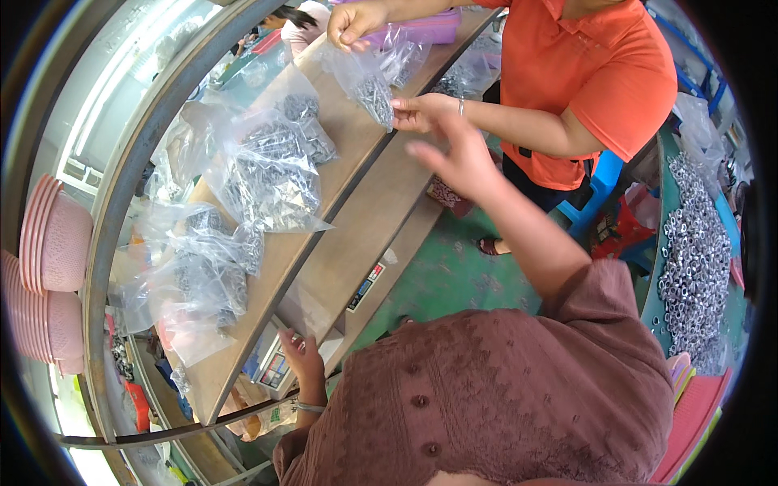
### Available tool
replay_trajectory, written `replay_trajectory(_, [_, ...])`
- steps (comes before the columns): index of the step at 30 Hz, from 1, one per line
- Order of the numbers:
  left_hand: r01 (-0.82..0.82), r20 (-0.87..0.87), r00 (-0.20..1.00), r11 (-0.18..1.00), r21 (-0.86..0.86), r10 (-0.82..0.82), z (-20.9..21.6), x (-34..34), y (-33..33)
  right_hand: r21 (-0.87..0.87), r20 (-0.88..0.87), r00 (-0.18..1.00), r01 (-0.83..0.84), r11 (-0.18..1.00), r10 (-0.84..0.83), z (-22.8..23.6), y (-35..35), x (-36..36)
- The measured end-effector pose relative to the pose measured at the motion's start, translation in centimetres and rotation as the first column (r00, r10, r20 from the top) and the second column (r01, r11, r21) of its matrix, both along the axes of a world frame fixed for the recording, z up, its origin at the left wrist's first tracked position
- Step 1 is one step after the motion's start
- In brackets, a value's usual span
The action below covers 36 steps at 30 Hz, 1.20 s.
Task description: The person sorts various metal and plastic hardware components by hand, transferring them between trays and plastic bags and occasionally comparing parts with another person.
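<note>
My right hand [460,158] reaches up past the shelf edge, a little blurred, fingers apart and nothing in it. Just beyond it, a co-worker's hand [421,112] supports the bottom of a clear plastic bag [371,93] of small silvery metal parts. That person's other hand [356,24] grips the bag's top. Low on the left, my left hand [301,356] is raised with its fingers spread, holding nothing, beside a weighing scale [274,364] under the shelf edge. Several more clear bags of metal parts [275,166] lie along the wooden shelf [344,182].
The co-worker in an orange shirt [596,73] stands across from me. A heap of small metal rings [695,259] covers a green table at the right. Stacked pink baskets [61,247] stand at the far left, behind a curved metal frame [101,243]. A blue stool [596,194] is behind the co-worker.
</note>
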<state>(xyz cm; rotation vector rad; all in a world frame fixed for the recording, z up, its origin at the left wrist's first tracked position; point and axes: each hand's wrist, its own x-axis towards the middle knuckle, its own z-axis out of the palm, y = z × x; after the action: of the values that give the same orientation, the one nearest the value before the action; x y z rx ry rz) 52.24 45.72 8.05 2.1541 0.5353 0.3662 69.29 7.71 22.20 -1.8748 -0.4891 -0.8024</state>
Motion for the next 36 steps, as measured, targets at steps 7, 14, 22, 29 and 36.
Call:
replay_trajectory(7, [0.189,0.012,0.982,0.957,-0.221,-0.191,-1.2,2.3,-1.2,-0.242,-0.266,0.893,0.301,0.922,-0.362,1.5,3.4,15.3])
replay_trajectory(14, [0.180,-0.113,0.963,0.897,-0.405,-0.244,-3.5,2.5,1.8,0.169,-0.709,0.691,-0.029,0.985,0.142,3.3,5.4,15.8])
replay_trajectory(22, [0.485,-0.031,0.794,0.663,-0.570,-0.607,1.1,7.5,0.0,0.738,-0.507,0.582,-0.088,0.669,0.636,4.6,7.8,10.1])
replay_trajectory(29, [0.547,0.454,0.501,-0.136,-0.826,-0.737,8.1,15.1,-9.9,0.791,-0.443,0.664,-0.026,0.611,0.603,6.2,7.4,2.1])
replay_trajectory(36, [0.190,0.695,0.209,-0.668,-0.719,-0.688,12.7,15.5,-17.5,0.809,-0.374,0.834,0.079,0.582,0.406,6.7,5.4,-6.9])
